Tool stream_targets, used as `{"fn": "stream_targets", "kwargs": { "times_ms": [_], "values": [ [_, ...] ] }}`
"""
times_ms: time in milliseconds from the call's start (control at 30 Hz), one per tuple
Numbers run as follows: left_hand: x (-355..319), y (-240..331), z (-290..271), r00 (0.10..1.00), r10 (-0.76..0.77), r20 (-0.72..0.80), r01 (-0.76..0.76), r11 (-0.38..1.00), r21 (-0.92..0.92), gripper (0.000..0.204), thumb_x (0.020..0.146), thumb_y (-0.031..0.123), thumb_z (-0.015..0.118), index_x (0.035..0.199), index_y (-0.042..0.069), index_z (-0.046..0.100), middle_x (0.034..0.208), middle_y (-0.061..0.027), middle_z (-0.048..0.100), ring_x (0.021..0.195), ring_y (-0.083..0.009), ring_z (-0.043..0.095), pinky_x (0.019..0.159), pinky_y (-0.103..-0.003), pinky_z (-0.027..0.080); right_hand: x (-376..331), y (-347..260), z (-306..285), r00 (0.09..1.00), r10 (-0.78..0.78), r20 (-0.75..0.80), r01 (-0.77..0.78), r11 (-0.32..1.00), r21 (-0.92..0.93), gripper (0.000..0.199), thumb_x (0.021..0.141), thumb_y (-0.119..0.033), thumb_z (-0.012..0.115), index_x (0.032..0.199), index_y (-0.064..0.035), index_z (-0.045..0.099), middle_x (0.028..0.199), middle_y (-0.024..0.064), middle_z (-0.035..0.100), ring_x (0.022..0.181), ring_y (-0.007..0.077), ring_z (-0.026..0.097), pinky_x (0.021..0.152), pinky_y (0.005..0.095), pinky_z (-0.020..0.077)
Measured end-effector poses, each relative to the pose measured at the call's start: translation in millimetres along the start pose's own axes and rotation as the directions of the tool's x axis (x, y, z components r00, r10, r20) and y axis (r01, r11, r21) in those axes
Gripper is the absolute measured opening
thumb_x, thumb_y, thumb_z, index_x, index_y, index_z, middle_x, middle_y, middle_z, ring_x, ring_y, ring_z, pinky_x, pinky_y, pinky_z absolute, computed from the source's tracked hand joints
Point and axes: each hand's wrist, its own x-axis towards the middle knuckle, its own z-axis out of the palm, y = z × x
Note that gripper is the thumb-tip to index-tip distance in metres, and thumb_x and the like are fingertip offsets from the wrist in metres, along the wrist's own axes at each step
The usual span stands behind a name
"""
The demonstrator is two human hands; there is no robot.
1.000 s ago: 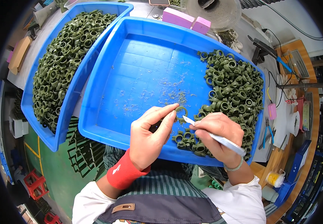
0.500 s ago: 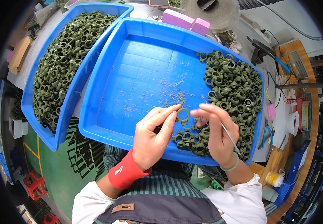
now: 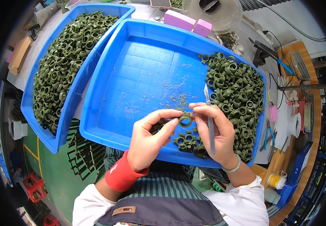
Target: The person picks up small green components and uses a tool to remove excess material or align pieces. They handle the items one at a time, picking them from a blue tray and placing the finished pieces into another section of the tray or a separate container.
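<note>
A dark green plastic ring (image 3: 186, 127) with small lugs is pinched between the thumb and forefinger of my left hand (image 3: 147, 136), over the near part of a blue tray (image 3: 132, 67). My right hand (image 3: 223, 133) grips a slim metal craft knife (image 3: 211, 133), its blade pointing up and away. The right thumb and forefinger tips are at the ring's right side. Below the hands lie several loose green rings (image 3: 187, 141). A large heap of the same rings (image 3: 238, 88) fills the tray's right side.
A second blue tray (image 3: 69, 109), piled with green rings (image 3: 63, 64), stands at the left. Thin shavings (image 3: 174, 96) lie on the middle tray's floor. Beyond it are pink blocks (image 3: 179, 19) and a round clear container (image 3: 228, 17). Blue-handled pliers (image 3: 270, 133) lie at the right.
The ring has turned, its lugs now at the top instead of the bottom. My right fingers have come in to the ring, and the knife has swung more upright.
</note>
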Motion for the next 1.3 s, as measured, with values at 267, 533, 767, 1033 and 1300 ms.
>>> {"fn": "stream_targets", "kwargs": {
  "times_ms": [267,533,767,1033,1300],
  "values": [
    [3,-12,3,0.945,0.325,-0.026,-0.304,0.907,0.292,0.022,0.094,-0.001,0.066,0.116,0.001,0.066,0.096,-0.0018,0.068,0.077,-0.0032,0.056,0.065,-0.018,0.045,-2,-4,-4,0.957,0.254,0.14,-0.285,0.915,0.287,0.027,0.091,0.002,0.07,0.117,0.0017,0.062,0.108,0.0085,0.067,0.1,0.0133,0.066,0.089,0.0269,0.0537],
    [2,-13,3,0.905,0.425,0.026,-0.395,0.816,0.423,0.025,0.092,-0.003,0.066,0.117,0.001,0.066,0.108,-0.0056,0.07,0.091,-0.0089,0.061,0.079,-0.024,0.051,-2,1,-6,0.974,0.176,0.143,-0.202,0.961,0.189,0.024,0.094,0.001,0.067,0.117,-0.0009,0.063,0.109,0.0068,0.067,0.093,0.0103,0.063,0.081,0.0244,0.051],
    [2,9,-5,0.998,-0.061,-0.026,0.056,0.984,-0.169,0.034,0.102,0.011,0.053,0.132,-0.002,0.059,0.111,-0.012,0.07,0.108,-0.0239,0.069,0.079,-0.029,0.061,7,7,-27,0.946,0.206,0.25,-0.185,0.977,-0.106,0.015,0.095,-0.007,0.065,0.11,-0.0035,0.065,0.09,0.0091,0.069,0.076,0.0189,0.064,0.067,0.0332,0.0506],
    [6,9,-11,0.993,-0.095,0.066,0.114,0.884,-0.453,0.017,0.102,0.019,0.058,0.107,0.003,0.061,0.096,-0.0081,0.064,0.092,-0.0196,0.067,0.087,-0.035,0.061,-7,27,-17,0.811,0.073,0.581,0.265,0.839,-0.476,0.018,0.076,-0.002,0.067,0.088,-0.0075,0.056,0.083,0.0076,0.059,0.089,0.0296,0.058,0.079,0.0404,0.0433],
    [5,-2,-7,0.995,0.004,0.1,-0.022,0.983,0.18,0.032,0.096,0.016,0.07,0.123,0.0,0.065,0.09,-0.0004,0.064,0.07,-0.0053,0.058,0.063,-0.022,0.048,5,1,-9,0.962,-0.006,0.272,0.047,0.989,-0.142,0.025,0.079,0.006,0.074,0.096,-0.0033,0.057,0.092,0.0105,0.065,0.076,0.0246,0.068,0.066,0.0336,0.0558]
  ]
}}
